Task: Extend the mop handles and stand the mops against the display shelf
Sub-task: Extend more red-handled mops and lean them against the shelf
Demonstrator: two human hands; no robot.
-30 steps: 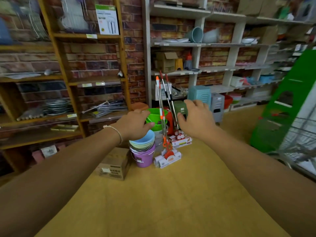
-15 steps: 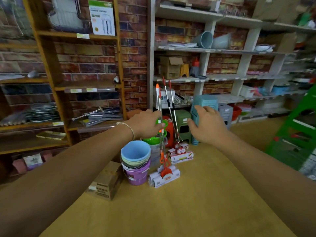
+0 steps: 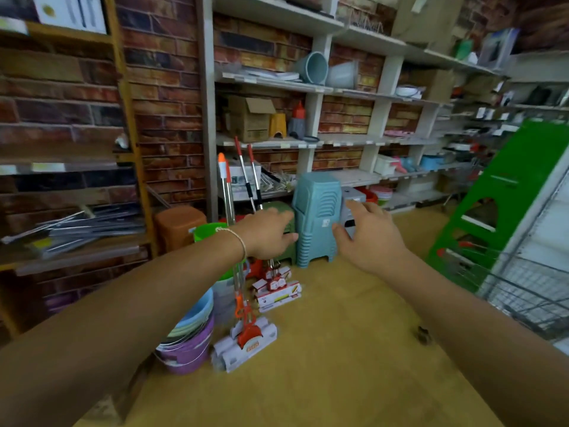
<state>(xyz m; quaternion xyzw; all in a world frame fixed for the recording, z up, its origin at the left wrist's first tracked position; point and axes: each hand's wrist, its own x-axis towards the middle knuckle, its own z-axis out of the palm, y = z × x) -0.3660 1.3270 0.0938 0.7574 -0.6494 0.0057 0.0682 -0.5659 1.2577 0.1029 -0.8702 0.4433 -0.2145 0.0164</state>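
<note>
Three mops stand on the floor and lean back against the white display shelf point(image 3: 209, 124). The nearest mop point(image 3: 243, 343) has a white sponge head, an orange lever and a metal handle with an orange tip. Behind it, two mops with red-tipped handles point(image 3: 246, 177) have their heads point(image 3: 277, 288) in printed wrappers. My left hand point(image 3: 268, 232) reaches forward, fingers relaxed, just right of the handles and in front of a green stool; it holds nothing. My right hand point(image 3: 366, 238) is spread open beside a stack of teal stools point(image 3: 314, 217).
Stacked pastel buckets point(image 3: 187, 340) sit left of the near mop, with a green bucket point(image 3: 209, 232) and a brown stool point(image 3: 178, 226) behind. A green stepladder point(image 3: 508, 204) and a wire trolley point(image 3: 529, 291) stand right. A wooden shelf point(image 3: 129, 118) fills the left.
The view has swung right and moved closer. Both hands have shifted right, off the mop handles, and now flank the teal stool stack.
</note>
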